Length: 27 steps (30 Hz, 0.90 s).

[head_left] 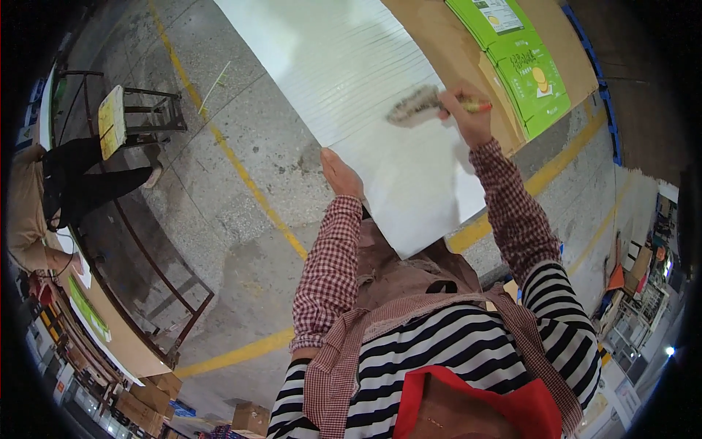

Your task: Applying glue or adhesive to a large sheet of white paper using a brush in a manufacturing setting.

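Observation:
My right hand (pixel 470 115) is closed around the handle of a wide brush (pixel 415 104), whose greyish bristles point left over the white paper. Red and yellow show at the handle's end, beyond my fingers. Beneath the brush lies a long fanned stack of white paper sheets (pixel 409 190), its many edges showing as close parallel lines farther up. A wet-looking, slightly yellowish patch covers part of the nearest sheet. My left hand (pixel 341 174) rests at the left edge of the stack, fingers stretched along it and partly hidden, with no tool visible in it.
Green printed cardboard sheets (pixel 530 73) lie on brown board (pixel 581 58) right of the paper. On the left, a stool (pixel 112 122) stands near another person (pixel 36 212) working at a metal-framed table (pixel 121 322). Yellow lines (pixel 248 183) cross the concrete floor; cardboard boxes (pixel 251 418) sit lower left.

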Each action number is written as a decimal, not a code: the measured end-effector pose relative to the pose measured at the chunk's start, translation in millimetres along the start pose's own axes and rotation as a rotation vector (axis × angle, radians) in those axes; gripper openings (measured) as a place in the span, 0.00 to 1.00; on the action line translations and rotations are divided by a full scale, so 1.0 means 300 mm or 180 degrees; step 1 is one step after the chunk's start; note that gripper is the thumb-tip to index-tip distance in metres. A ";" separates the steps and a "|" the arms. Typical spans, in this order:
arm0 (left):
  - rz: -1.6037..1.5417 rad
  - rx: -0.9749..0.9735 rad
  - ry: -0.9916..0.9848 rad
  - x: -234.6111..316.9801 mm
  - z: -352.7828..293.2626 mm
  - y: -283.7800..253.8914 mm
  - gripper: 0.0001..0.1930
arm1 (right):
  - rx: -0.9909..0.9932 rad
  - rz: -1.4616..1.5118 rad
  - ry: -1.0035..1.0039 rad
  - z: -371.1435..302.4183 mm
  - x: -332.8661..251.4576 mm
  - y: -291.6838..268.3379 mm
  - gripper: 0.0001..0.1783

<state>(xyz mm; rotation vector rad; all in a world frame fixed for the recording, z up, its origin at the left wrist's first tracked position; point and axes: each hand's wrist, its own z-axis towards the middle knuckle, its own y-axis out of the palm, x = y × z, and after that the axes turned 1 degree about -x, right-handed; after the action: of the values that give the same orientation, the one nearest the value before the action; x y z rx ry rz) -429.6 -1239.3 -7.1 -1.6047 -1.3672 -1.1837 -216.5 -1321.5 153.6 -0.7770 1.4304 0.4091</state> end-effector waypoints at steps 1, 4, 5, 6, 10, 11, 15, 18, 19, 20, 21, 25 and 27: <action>-0.0003 0.0017 0.0033 -0.012 0.009 0.000 0.31 | 0.0000 -0.0136 0.0097 -0.030 0.053 -0.017 0.09; -0.0188 0.0023 -0.0009 -0.023 0.009 -0.004 0.32 | 0.0027 -0.0288 0.0103 -0.183 0.112 -0.095 0.11; -0.0145 0.0021 -0.0022 -0.024 0.006 -0.007 0.32 | 0.0010 -0.0279 0.0071 -0.187 0.078 -0.096 0.11; -0.0104 0.0024 -0.0029 -0.022 0.007 -0.013 0.32 | -0.0180 -0.0381 0.0318 -0.179 0.036 -0.103 0.11; -0.0336 0.0039 -0.0135 -0.012 -0.002 -0.030 0.31 | -0.0251 -0.0076 -0.0201 0.021 -0.070 0.017 0.10; -0.0361 -0.0025 -0.0086 -0.002 -0.011 -0.026 0.30 | -0.0176 0.0024 -0.0340 0.099 -0.101 0.076 0.09; -0.0140 -0.0023 0.0120 0.004 -0.022 -0.019 0.28 | -0.0188 0.0224 -0.0833 0.402 -0.088 0.270 0.07; 0.0005 0.0148 0.0422 0.007 -0.034 0.058 0.26 | -0.0024 -0.0082 -0.0465 0.511 0.066 0.194 0.08; 0.0283 0.0205 0.0395 0.028 -0.029 0.029 0.26 | -0.0101 -0.0090 -0.0267 0.414 0.101 0.192 0.08; 0.0182 0.0171 0.0197 0.031 -0.024 -0.009 0.27 | -0.0373 -0.0334 -0.0636 0.327 0.057 0.186 0.07; 0.0039 0.0126 0.0048 0.028 -0.010 -0.025 0.28 | -0.0629 -0.0569 -0.1068 0.249 0.013 0.166 0.07; 0.0014 0.0072 0.0170 0.017 -0.002 -0.004 0.30 | -0.0450 -0.1349 -0.1169 -0.220 0.099 -0.045 0.07; 0.0069 -0.0075 0.0261 0.043 -0.001 -0.008 0.30 | -0.0402 -0.0781 -0.0589 -0.423 0.093 -0.088 0.08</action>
<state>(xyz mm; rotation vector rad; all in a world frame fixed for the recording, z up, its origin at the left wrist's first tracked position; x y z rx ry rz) -431.8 -1234.8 5.0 -1.5661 -1.2852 -1.2433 -286.6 -1432.9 137.7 -0.9789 1.1291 0.3737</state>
